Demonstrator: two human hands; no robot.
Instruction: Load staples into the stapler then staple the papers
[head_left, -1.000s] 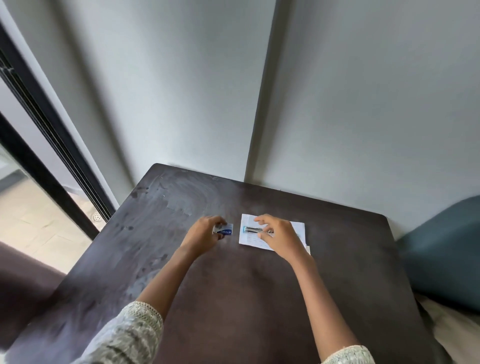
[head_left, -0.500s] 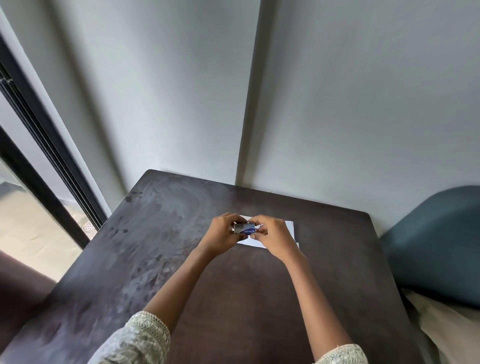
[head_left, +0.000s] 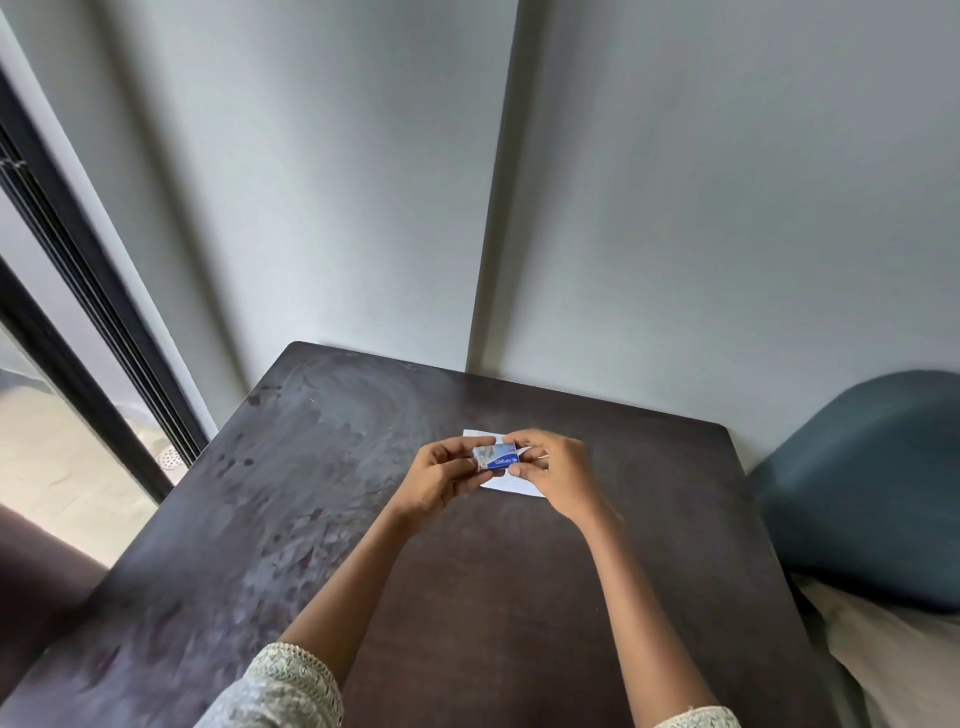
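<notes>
A small blue-and-white staple box (head_left: 497, 457) is held above the dark table (head_left: 322, 499) between both hands. My left hand (head_left: 441, 475) grips its left end. My right hand (head_left: 558, 470) pinches its right end with thumb and fingers. White papers (head_left: 511, 486) lie flat on the table just beneath and behind the hands, mostly covered by them. The stapler, which lay on the papers a second ago, is hidden behind my right hand.
The table stands against a grey wall corner. A dark window frame (head_left: 93, 312) runs down the left side. A blue-grey cushion (head_left: 862, 483) sits at the table's right edge, over pale fabric (head_left: 893, 660).
My left hand lifted the staple box from the table and carried it right over the papers. My right hand left the stapler and took hold of the box's other end.
</notes>
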